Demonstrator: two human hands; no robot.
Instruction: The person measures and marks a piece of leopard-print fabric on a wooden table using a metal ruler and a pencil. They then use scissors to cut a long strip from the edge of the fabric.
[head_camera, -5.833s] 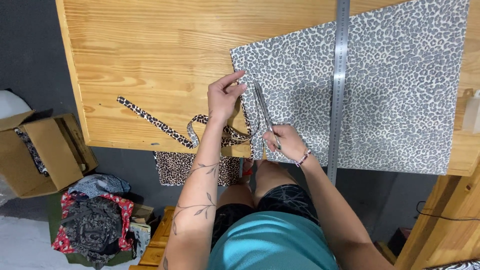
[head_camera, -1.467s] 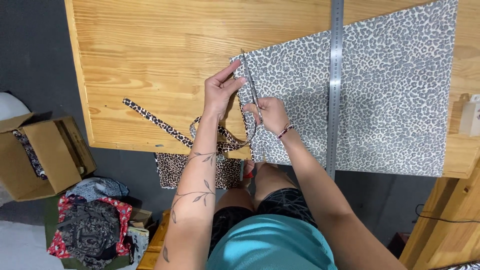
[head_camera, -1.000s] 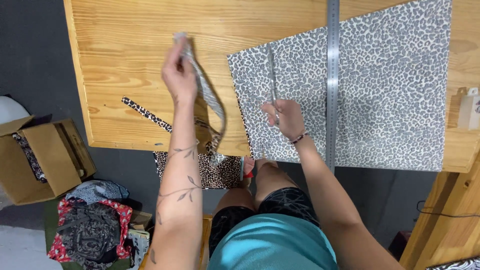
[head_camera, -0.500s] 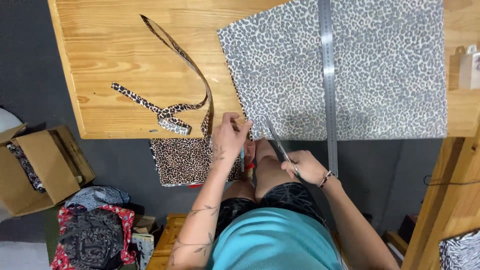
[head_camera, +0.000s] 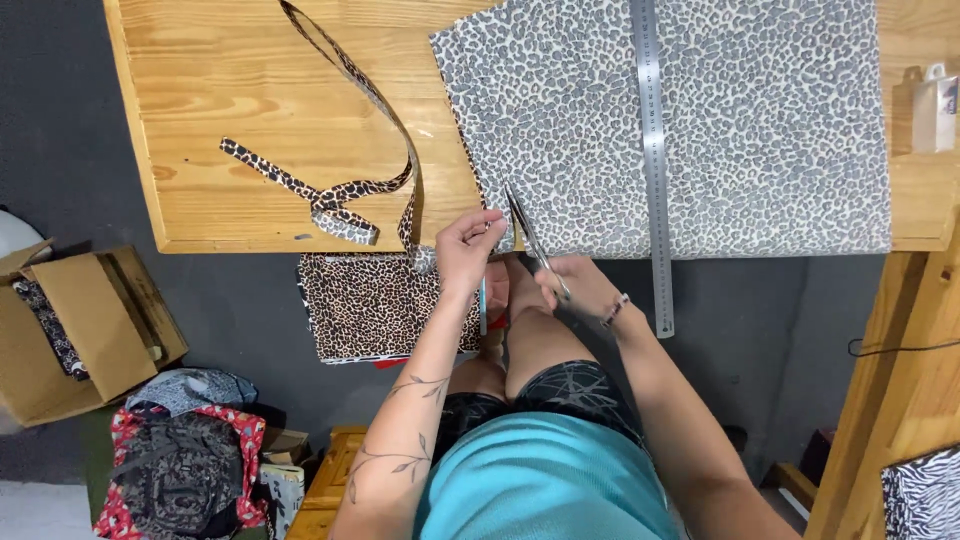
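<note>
A grey leopard-print fabric (head_camera: 760, 130) lies spread on the wooden table (head_camera: 250, 120). My left hand (head_camera: 466, 248) pinches the fabric's near left corner at the table's front edge. My right hand (head_camera: 572, 288) holds scissors (head_camera: 528, 238), whose blades point up into the fabric's lower left edge. A long metal ruler (head_camera: 653, 160) lies lengthwise across the fabric, its end overhanging the table. A thin brown leopard-print strip (head_camera: 350, 120) curls over the wood to the left of the fabric.
Brown leopard-print cloth (head_camera: 375, 305) hangs below the table edge. An open cardboard box (head_camera: 80, 330) and a pile of clothes (head_camera: 185, 470) sit on the floor at left. A small white bottle (head_camera: 935, 105) stands at the table's right end.
My left hand laid the cut strip on the wood at left, then came back to the fabric's near corner. The scissors returned to the fabric's lower left edge.
</note>
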